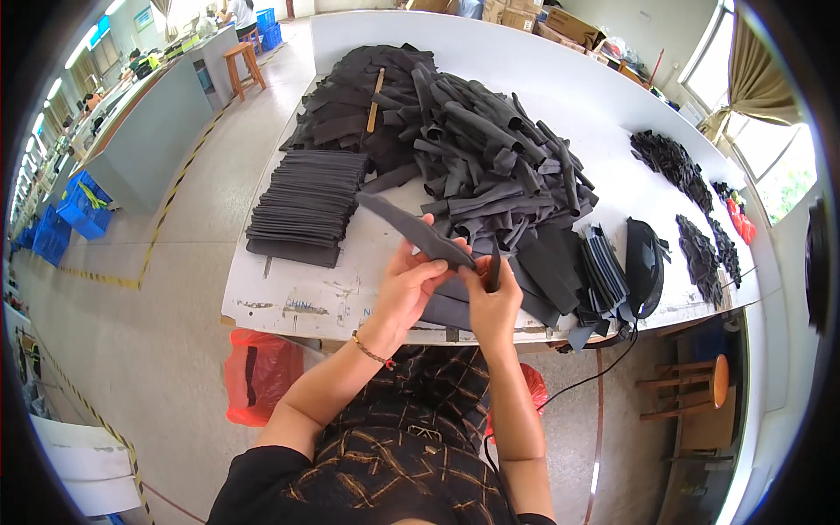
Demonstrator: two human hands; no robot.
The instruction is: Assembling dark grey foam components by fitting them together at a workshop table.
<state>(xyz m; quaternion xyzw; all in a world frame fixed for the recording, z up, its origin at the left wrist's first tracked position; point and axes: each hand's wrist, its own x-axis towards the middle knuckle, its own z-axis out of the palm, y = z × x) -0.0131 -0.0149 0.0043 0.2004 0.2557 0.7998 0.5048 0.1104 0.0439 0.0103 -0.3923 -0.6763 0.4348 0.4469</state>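
A long dark grey fabric piece (398,220) is stretched between my hands above the table's near edge. My left hand (409,282) pinches it from below, thumb on top. My right hand (492,304) is closed at its right end, fingertips meeting the left hand's. From the right fist sticks up a dark pointed thing (495,262); whether it is a tool or part of the fabric I cannot tell. Beyond lies a heap of rolled dark fabric pieces (507,162). A neat stack of flat dark pieces (306,206) sits to the left.
The white table (289,302) also bears a wooden stick (376,101), folded dark pieces (604,269), a black pouch (644,267) and small dark heaps (674,166). Red plastic bags (258,378) hang below its edge. A wooden stool (700,387) stands at right; a cable (595,376) runs down.
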